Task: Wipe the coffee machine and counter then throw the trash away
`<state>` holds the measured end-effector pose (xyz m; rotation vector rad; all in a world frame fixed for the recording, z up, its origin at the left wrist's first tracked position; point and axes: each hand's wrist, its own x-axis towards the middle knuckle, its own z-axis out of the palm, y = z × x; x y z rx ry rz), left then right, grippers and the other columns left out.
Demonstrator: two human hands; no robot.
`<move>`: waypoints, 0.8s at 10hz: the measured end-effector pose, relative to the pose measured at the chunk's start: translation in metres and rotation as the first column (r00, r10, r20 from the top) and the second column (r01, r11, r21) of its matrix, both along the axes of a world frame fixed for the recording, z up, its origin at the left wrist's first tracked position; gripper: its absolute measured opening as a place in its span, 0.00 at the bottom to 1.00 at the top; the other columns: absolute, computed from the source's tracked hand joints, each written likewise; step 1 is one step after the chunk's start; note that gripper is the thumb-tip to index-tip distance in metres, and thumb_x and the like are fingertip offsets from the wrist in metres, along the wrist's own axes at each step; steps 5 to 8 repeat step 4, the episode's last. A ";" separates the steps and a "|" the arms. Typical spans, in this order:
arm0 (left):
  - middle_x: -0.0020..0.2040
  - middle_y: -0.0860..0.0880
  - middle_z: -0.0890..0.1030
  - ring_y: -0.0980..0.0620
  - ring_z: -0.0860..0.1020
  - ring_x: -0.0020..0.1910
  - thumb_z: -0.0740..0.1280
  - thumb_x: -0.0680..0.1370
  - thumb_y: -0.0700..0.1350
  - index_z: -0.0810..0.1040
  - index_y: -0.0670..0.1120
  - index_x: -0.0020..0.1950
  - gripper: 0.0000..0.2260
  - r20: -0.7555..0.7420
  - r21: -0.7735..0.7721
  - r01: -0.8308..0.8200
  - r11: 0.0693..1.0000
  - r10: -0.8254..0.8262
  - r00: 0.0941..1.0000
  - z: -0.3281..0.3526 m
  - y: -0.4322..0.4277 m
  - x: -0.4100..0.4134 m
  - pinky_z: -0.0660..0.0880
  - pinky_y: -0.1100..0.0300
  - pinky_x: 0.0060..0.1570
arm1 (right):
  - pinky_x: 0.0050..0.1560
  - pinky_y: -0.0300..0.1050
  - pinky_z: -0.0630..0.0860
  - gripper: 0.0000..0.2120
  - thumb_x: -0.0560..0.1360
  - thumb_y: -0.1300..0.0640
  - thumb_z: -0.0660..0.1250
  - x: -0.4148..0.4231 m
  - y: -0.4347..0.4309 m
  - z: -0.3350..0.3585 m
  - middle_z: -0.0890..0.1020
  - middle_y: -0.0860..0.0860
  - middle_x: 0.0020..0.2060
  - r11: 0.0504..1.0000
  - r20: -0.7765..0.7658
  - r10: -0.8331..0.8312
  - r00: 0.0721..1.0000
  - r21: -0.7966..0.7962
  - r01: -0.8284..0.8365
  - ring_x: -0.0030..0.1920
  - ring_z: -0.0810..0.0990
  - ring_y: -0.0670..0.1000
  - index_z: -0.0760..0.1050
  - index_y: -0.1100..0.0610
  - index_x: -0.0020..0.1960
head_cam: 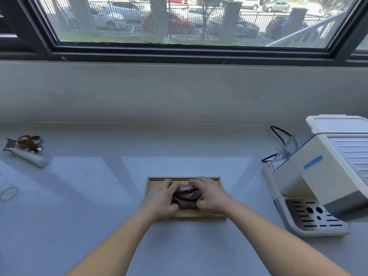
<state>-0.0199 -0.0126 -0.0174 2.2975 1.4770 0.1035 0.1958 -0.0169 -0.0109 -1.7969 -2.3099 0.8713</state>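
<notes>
grey cloth [186, 198] gripped by left hand [161, 200] and right hand [211, 197] | bunched on wooden tray [217, 183] | coffee machine [316, 176] parked far right

A coffee corner, like a small kitchenette: a cream coffee machine [318, 176] stands at the right of the frame on a pale bench [79, 206]. A portafilter [25, 150] lies at the far left. A wide dark-framed window [199, 46] across the top looks onto fenced parked cars [111, 20].
</notes>
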 end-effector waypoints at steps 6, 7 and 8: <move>0.66 0.50 0.70 0.48 0.70 0.64 0.59 0.75 0.55 0.63 0.53 0.74 0.26 -0.044 0.197 -0.111 0.974 0.122 0.991 0.036 0.003 0.003 0.68 0.51 0.59 | 0.64 0.50 0.70 0.23 0.77 0.54 0.61 0.008 0.003 0.044 0.72 0.48 0.69 0.978 0.057 -0.053 0.997 0.206 0.041 0.69 0.67 0.52 0.67 0.50 0.72; 0.66 0.50 0.70 0.48 0.70 0.64 0.59 0.75 0.55 0.63 0.53 0.74 0.26 -0.044 0.197 -0.111 0.974 0.122 0.991 0.036 0.003 0.003 0.68 0.51 0.59 | 0.64 0.50 0.70 0.23 0.77 0.54 0.61 0.008 0.003 0.044 0.72 0.48 0.69 0.978 0.057 -0.053 0.997 0.206 0.041 0.69 0.67 0.52 0.67 0.50 0.72; 0.66 0.50 0.70 0.48 0.70 0.64 0.59 0.75 0.55 0.63 0.53 0.74 0.26 -0.044 0.197 -0.111 0.974 0.122 0.991 0.036 0.003 0.003 0.68 0.51 0.59 | 0.64 0.50 0.70 0.23 0.77 0.54 0.61 0.008 0.003 0.044 0.72 0.48 0.69 0.978 0.057 -0.053 0.997 0.206 0.041 0.69 0.67 0.52 0.67 0.50 0.72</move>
